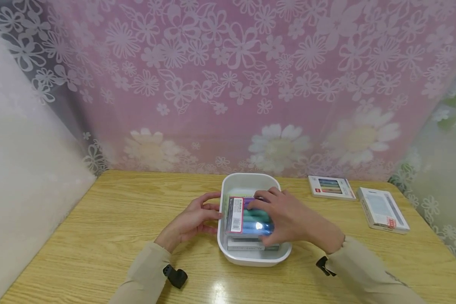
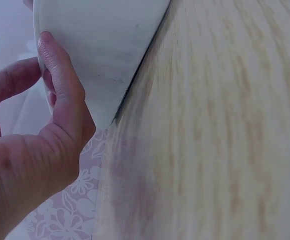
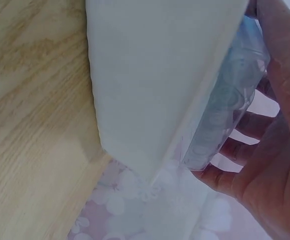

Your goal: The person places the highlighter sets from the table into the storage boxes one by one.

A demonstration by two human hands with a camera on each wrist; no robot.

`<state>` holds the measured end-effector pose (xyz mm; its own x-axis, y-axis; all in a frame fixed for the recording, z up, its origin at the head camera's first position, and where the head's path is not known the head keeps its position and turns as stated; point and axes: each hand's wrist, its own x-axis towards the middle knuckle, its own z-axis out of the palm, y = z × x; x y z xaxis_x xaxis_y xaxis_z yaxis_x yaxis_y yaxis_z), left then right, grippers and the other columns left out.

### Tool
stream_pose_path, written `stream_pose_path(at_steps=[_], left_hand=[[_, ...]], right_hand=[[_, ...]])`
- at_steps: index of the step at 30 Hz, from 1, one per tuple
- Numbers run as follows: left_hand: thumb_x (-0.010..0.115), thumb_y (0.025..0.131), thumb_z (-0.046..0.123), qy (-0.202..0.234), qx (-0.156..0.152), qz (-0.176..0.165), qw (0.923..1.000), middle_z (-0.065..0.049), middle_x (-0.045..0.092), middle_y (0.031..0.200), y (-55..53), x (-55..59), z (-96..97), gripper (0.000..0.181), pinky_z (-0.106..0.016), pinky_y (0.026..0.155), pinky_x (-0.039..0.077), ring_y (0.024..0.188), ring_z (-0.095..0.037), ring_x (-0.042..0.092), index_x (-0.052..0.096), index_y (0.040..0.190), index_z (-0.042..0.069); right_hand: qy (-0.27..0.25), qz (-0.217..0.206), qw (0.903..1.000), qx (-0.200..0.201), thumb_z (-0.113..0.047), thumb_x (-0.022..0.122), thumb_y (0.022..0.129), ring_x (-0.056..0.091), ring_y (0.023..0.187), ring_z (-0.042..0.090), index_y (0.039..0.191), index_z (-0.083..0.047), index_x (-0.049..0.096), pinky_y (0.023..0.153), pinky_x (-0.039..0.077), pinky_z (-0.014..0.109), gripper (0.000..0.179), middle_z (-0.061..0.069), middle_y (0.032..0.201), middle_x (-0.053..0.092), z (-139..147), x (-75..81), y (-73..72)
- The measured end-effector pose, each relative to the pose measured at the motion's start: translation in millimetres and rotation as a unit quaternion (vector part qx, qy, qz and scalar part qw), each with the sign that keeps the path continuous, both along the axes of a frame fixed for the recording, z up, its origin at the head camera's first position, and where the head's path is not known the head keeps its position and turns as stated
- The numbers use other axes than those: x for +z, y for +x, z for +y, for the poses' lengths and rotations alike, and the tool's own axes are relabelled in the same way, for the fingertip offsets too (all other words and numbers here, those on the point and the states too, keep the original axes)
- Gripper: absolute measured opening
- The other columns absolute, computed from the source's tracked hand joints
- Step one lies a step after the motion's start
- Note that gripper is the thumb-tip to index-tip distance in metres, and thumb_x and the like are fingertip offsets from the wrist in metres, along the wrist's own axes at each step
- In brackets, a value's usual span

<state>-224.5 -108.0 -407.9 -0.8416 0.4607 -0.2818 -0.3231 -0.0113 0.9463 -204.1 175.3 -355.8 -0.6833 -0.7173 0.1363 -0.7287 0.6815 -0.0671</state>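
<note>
My right hand [image 1: 290, 215] grips a clear plastic pack of coloured sticks [image 1: 236, 216] from above, its fingers and thumb spread across the width. The pack has a white, red-edged barcode label and sits inside a white plastic bin [image 1: 252, 262]. Through the clear side, rounded shapes of the pack [image 3: 229, 95] appear above the bin's rim in the right wrist view. My left hand [image 1: 197, 217] touches the bin's left side at the rim; in the left wrist view its fingers [image 2: 60, 75] lie against the outer wall [image 2: 100, 50]. A white-and-grey box [image 1: 247, 245] lies beneath the pack, partly hidden.
Towards the back right of the wooden table [image 1: 129, 219] lies a flat white box with a coloured window [image 1: 330, 186]. Nearer the right edge is another white box [image 1: 383, 209] with a red sticker. A pink floral curtain [image 1: 220, 84] hangs behind the table.
</note>
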Motion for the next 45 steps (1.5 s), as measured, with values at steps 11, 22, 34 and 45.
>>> stream_pose_path(at_steps=[11, 22, 34, 45], left_hand=[[0.064, 0.095, 0.006, -0.004, 0.000, 0.001, 1.0000, -0.017, 0.060, 0.132, 0.0, 0.9, 0.4, 0.069, -0.032, 0.070, 0.063, 0.100, -0.019, 0.067, 0.034, 0.156, 0.015], [0.064, 0.095, 0.005, -0.006, -0.004, -0.001, 1.0000, -0.019, 0.058, 0.135, -1.0, 0.5, 0.0, 0.071, -0.032, 0.072, 0.063, 0.101, -0.020, 0.067, 0.031, 0.157, 0.012], [0.064, 0.094, 0.005, -0.006, -0.002, 0.002, 1.0000, -0.020, 0.057, 0.135, -0.5, 0.4, -0.3, 0.072, -0.031, 0.070, 0.063, 0.100, -0.019, 0.067, 0.031, 0.158, 0.011], [0.064, 0.094, 0.005, -0.005, 0.003, 0.001, 1.0000, -0.021, 0.057, 0.136, -0.7, -0.3, 0.7, 0.072, -0.031, 0.070, 0.063, 0.100, -0.020, 0.067, 0.032, 0.158, 0.013]], right_hand=[[0.010, -0.025, 0.9996, 0.007, -0.053, 0.080, 0.071, 0.055, 0.116, 0.026, 0.130, -0.027, 0.061, 0.092, 0.053, 0.052, 0.068, 0.006, 0.137, 0.060, -9, -8.9, 2.3], [0.005, -0.035, 0.9993, 0.011, -0.053, 0.079, 0.070, 0.056, 0.121, 0.027, 0.130, -0.026, 0.062, 0.097, 0.053, 0.052, 0.068, 0.008, 0.138, 0.061, -10, -17.5, 2.9], [-0.006, -0.065, 0.9977, 0.018, -0.050, 0.082, 0.073, 0.058, 0.120, 0.027, 0.130, -0.025, 0.061, 0.097, 0.056, 0.048, 0.067, 0.007, 0.139, 0.060, -8, -21.6, 2.5], [-0.007, -0.093, 0.9956, 0.010, -0.049, 0.084, 0.075, 0.056, 0.128, 0.032, 0.133, -0.024, 0.060, 0.101, 0.054, 0.052, 0.068, 0.008, 0.143, 0.058, -7, -22.1, 3.1]])
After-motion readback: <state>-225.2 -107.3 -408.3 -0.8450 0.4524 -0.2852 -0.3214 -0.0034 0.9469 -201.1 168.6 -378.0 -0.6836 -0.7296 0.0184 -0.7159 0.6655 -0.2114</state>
